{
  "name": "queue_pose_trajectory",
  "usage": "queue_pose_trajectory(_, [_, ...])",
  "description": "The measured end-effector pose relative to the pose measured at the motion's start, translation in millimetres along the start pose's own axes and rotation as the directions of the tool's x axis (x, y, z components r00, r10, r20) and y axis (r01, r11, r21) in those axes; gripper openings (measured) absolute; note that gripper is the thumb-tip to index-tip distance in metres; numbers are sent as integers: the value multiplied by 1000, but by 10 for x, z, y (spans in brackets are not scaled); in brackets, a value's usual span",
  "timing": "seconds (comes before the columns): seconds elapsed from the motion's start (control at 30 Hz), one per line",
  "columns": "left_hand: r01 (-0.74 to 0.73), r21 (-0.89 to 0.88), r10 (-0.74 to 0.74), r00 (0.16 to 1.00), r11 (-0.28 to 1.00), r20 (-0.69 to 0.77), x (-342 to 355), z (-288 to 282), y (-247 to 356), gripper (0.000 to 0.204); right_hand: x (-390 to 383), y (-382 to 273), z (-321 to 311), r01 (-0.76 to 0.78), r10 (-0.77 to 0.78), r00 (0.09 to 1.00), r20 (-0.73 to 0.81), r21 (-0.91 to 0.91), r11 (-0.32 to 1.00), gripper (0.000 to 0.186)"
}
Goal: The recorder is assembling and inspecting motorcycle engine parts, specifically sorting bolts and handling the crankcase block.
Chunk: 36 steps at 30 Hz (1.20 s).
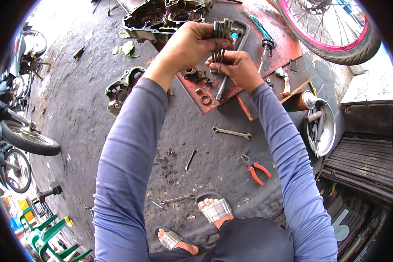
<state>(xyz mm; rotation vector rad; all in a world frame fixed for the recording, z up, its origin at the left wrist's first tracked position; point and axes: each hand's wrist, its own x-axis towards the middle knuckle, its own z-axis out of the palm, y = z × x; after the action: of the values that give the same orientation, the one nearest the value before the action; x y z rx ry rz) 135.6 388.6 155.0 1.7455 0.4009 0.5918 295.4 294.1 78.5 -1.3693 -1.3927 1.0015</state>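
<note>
My left hand (192,46) is closed around the upper part of a bundle of long steel studs (222,27). Just below it, my right hand (238,67) grips the lower part of the same bundle. Beneath both hands lies a scuffed red metal board (195,96) with small engine parts (191,74), a brass-coloured ring (205,99) and a long steel bar (220,91). A greasy engine casing (150,26) sits behind my left hand, and another casing (115,94) is to its left. A geared shaft (268,45) lies beyond my right hand.
A pink-rimmed wheel (356,37) is at top right, above a spray can (303,100) and white basin (325,139). Wrenches (231,132) and red-handled pliers (256,172) lie on the ground. Motorcycles (26,139) stand left, green plastic chairs (48,236) lower left.
</note>
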Motion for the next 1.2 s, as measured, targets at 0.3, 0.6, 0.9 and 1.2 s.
queue_pose_trajectory(0.3, [58, 81, -57, 998, 995, -16, -28, 73, 77, 15, -25, 27, 2, -9, 8, 1000, 4, 54, 998, 15])
queue_pose_trajectory(0.6, [71, 204, -75, 997, 976, 14, -79, 117, 120, 18, -48, -110, -159, -86, 81, 996, -34, -205, 975, 21])
queue_pose_trajectory(0.9, [75, 178, -75, 997, 981, -9, -25, 128, 46, 18, -159, -65, -114, -74, 50, 987, -151, -159, 984, 16])
queue_pose_trajectory(1.2, [77, 211, -76, 997, 974, -13, -35, 74, 26, 17, -167, -121, -14, -53, 1, 983, -186, -271, 961, 12])
